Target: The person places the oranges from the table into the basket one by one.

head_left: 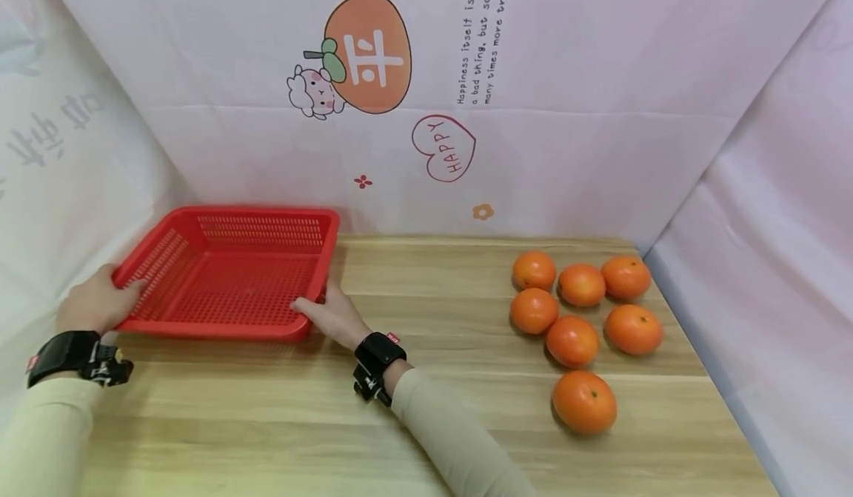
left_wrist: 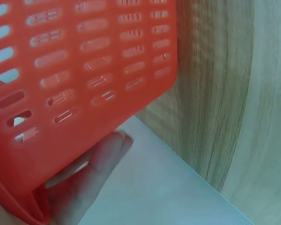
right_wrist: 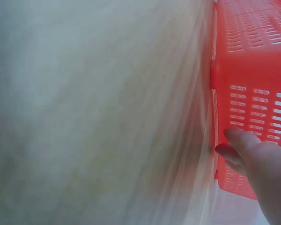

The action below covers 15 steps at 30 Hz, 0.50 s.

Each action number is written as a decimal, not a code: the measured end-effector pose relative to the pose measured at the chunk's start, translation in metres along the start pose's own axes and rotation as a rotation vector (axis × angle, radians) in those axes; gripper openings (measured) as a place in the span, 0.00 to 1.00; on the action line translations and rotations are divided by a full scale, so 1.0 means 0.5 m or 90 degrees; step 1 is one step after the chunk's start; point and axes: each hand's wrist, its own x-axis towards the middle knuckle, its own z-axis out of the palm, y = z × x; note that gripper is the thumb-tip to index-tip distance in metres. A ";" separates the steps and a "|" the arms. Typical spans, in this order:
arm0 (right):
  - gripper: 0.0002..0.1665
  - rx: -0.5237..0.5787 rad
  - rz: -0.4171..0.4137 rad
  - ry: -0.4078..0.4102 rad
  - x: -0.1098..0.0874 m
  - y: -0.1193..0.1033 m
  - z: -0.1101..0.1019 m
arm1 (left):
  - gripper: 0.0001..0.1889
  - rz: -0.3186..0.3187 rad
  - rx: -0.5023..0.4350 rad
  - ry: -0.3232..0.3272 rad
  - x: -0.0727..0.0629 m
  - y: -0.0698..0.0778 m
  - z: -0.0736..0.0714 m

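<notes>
A red plastic basket (head_left: 246, 328) with slotted walls and a perforated floor stands at the left of the wooden table, nothing in it. My left hand (head_left: 100, 301) grips its left rim, thumb over the inside and fingers outside; the left wrist view shows those fingers (left_wrist: 100, 161) under the slotted wall (left_wrist: 79, 108). At the near right corner, my right hand (head_left: 336, 315) holds the rim with the thumb inside. Fingers of this hand lie against the outer wall (right_wrist: 246, 75) in the right wrist view.
Several oranges (head_left: 571, 341) lie loosely grouped at the right of the table (head_left: 426, 319); the nearest orange (head_left: 584, 402) sits a little apart. White printed cloth (head_left: 546, 164) rises behind the table and along both sides, close to the basket's left end.
</notes>
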 end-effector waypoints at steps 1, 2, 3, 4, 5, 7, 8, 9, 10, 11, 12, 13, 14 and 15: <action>0.39 0.001 -0.005 -0.004 0.000 0.001 0.001 | 0.41 -0.003 0.001 0.001 -0.001 -0.001 0.001; 0.40 0.001 -0.009 -0.007 0.000 0.002 0.001 | 0.40 -0.007 0.001 0.002 -0.002 -0.001 0.001; 0.39 0.001 -0.013 -0.010 0.001 0.003 0.001 | 0.40 -0.012 -0.001 0.004 -0.003 -0.002 0.002; 0.39 -0.001 -0.014 -0.012 0.001 0.003 0.001 | 0.40 -0.017 -0.003 0.003 -0.002 -0.002 0.002; 0.38 -0.004 -0.016 -0.016 0.001 0.003 0.001 | 0.40 -0.022 -0.004 0.004 -0.002 -0.002 0.003; 0.37 -0.012 -0.019 -0.021 0.001 0.002 0.002 | 0.41 -0.032 -0.007 0.001 -0.001 0.000 0.002; 0.36 -0.016 -0.022 -0.021 0.001 0.002 0.002 | 0.41 -0.036 -0.007 0.001 -0.001 0.000 0.002; 0.35 -0.020 -0.023 -0.022 0.001 0.001 0.001 | 0.42 -0.039 -0.009 0.000 0.000 0.001 0.003; 0.34 -0.024 -0.024 -0.021 0.001 0.000 0.001 | 0.42 -0.041 -0.009 -0.001 0.001 0.002 0.003; 0.33 -0.028 -0.025 -0.023 0.002 -0.001 0.001 | 0.42 -0.042 -0.009 0.001 0.001 0.002 0.003; 0.32 -0.030 -0.025 -0.021 0.002 -0.001 0.001 | 0.42 -0.044 -0.009 0.001 0.001 0.002 0.002; 0.31 -0.032 -0.024 -0.021 0.003 -0.002 0.001 | 0.42 -0.045 -0.008 0.003 0.002 0.002 0.003; 0.31 -0.034 -0.023 -0.020 0.003 -0.002 0.001 | 0.42 -0.043 -0.009 0.001 0.003 0.001 0.003; 0.31 -0.037 -0.022 -0.020 0.004 -0.002 0.001 | 0.42 -0.042 -0.009 0.000 0.004 -0.001 0.003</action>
